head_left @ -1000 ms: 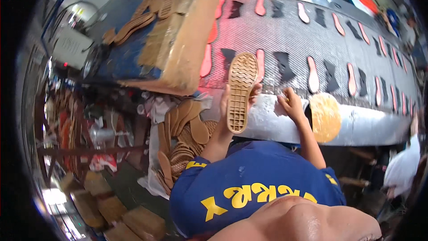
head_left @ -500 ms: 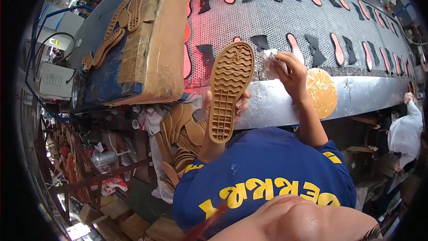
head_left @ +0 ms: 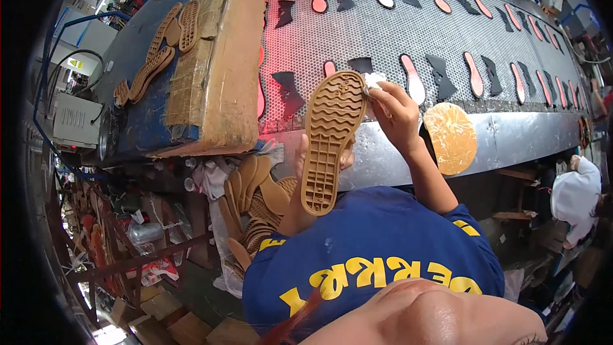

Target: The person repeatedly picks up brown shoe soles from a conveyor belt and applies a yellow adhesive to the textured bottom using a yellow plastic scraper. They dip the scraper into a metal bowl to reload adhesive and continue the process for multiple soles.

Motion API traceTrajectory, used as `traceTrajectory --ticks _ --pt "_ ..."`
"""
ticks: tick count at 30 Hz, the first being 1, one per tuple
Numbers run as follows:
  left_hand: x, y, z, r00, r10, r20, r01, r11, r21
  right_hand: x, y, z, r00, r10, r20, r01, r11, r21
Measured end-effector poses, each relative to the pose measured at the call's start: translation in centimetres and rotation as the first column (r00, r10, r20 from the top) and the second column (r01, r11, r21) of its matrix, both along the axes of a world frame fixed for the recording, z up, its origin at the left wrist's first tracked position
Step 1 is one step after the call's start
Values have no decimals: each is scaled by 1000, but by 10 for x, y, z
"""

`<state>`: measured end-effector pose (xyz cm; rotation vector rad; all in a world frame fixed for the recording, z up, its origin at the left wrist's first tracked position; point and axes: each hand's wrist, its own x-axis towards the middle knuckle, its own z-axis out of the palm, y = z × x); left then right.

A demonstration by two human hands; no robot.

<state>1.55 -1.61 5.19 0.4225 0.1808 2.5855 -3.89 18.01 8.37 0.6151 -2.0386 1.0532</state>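
My left hand (head_left: 300, 158) grips a tan shoe sole (head_left: 322, 153) from behind. The sole stands nearly upright with its treaded face toward me: wavy ridges at the wide upper end, a grid lower down. Most of that hand is hidden behind it. Between the fingers of my right hand (head_left: 397, 114) is a crumpled white cloth or tissue (head_left: 373, 81), pressed against the sole's upper right edge. Below and to the left, several tan soles (head_left: 255, 191) are piled beside my left arm.
Ahead lies a mesh conveyor belt (head_left: 345, 38) with rows of pink insoles (head_left: 472, 73) and black cut pieces (head_left: 440, 76). A tan round-ended pad (head_left: 451, 137) rests on its metal edge. More soles (head_left: 153, 73) lie on the blue-topped box (head_left: 147, 105) at left. A person in white (head_left: 576, 191) is at right.
My right hand has come left toward the sole, and the white cloth now meets its upper edge. The sole remains in my left hand, slightly lower in view.
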Motion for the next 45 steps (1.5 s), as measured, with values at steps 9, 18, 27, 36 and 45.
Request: traceTrajectory --ticks 9,18,27,36,45 --pt "5 -5 -9 982 51 179 -34 995 -98 16 -8 -7 998 -61 4 61 998 -26" --pt "2 4 -5 983 184 10 -179 963 -200 32 -22 -14 1000 -23 13 24 999 -46" --pt "6 21 30 860 506 63 -379 717 -585 47 -39 -28 997 57 42 -55 997 -63" --pt "-5 13 16 863 489 129 -380 795 -473 55 -37 -29 978 185 96 -177 980 -88" --pt "-11 13 16 806 592 -10 -495 664 -561 67 -29 -35 938 283 201 -258 956 -142"
